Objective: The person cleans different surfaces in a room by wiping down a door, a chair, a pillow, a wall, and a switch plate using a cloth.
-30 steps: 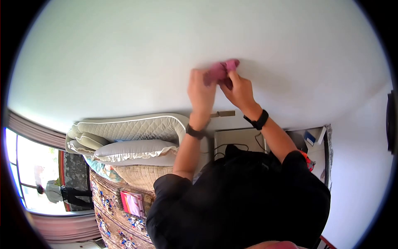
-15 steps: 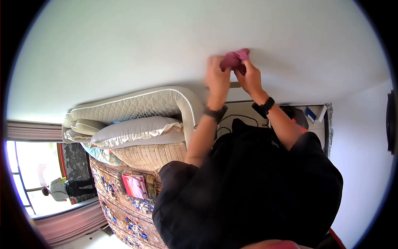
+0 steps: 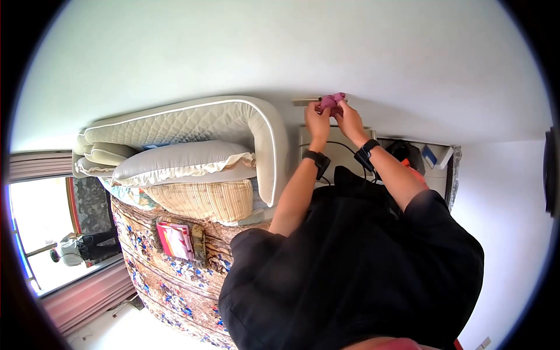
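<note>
while a person in a pale top and dark trousers [image 3: 73,251] shows sideways at the bright window, a pleated pink curtain [image 3: 93,297] hangs beside it. next comes a brown floral bedspread [image 3: 181,297] bearing a flat red-and-pink packet [image 3: 175,240], then a grey pillow with a white ruffle [image 3: 184,158] against a quilted beige headboard [image 3: 192,114]. further right, near a flat beige strip [image 3: 301,102] on the white wall, the left hand [image 3: 318,121] has its fingers pinched on a crumpled pink cloth [image 3: 332,101]. the cloth lies between both hands; whether it touches the wall i cannot tell. the right hand [image 3: 351,123] grips its other side, thumb and fingers together on the fabric.
</note>
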Tool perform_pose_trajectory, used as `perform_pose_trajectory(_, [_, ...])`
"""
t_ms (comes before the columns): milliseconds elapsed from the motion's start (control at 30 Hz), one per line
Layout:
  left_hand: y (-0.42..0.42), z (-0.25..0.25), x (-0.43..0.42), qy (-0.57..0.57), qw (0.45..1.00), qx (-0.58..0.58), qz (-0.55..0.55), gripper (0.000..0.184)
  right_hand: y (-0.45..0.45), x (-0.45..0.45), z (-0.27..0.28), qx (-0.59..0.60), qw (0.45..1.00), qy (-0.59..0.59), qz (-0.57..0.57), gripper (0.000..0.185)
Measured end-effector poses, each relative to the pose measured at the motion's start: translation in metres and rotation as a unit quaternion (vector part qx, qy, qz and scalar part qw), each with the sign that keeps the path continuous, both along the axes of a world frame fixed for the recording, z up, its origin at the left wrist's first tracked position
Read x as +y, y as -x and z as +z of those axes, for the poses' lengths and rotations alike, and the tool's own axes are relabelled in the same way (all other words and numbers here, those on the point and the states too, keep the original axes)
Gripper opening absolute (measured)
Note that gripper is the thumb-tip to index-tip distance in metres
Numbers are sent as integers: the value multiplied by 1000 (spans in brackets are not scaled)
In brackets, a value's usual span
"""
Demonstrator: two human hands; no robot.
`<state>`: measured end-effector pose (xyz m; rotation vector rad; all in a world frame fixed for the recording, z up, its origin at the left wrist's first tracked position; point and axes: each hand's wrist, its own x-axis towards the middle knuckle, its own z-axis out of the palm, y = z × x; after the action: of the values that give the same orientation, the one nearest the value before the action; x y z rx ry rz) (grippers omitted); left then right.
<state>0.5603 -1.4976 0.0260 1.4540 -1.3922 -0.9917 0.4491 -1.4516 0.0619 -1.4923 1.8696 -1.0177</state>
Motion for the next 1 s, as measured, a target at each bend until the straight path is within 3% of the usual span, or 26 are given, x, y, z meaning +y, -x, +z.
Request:
perform_pose_trajectory(200, [-17,36,2,4,998,-62,31,25,-17,-11,-13,11,1000,-11,2,21])
perform_pose_trajectory(533, [33,18,10,-23,1000,6,20,26,17,12,-10,58,992,-24,-113,20])
perform_pose_trajectory(667, [31,20,10,-53,999,-7,4,24,19,14,-8,72,991,-35,-105,19])
perform_pose_trajectory(767, [18,15,9,-14,998,-58,17,23,6,12,0,83,994,-29,-69,20])
perform_pose_trajectory(967, [-22,0,3,-27,998,17,45,15,-24,-14,-15,106,994,-13,-25,26])
perform_pose_trajectory(1000, [-21,1,5,-1,999,-17,51,13,-25,-13,-13,112,993,-26,-33,27])
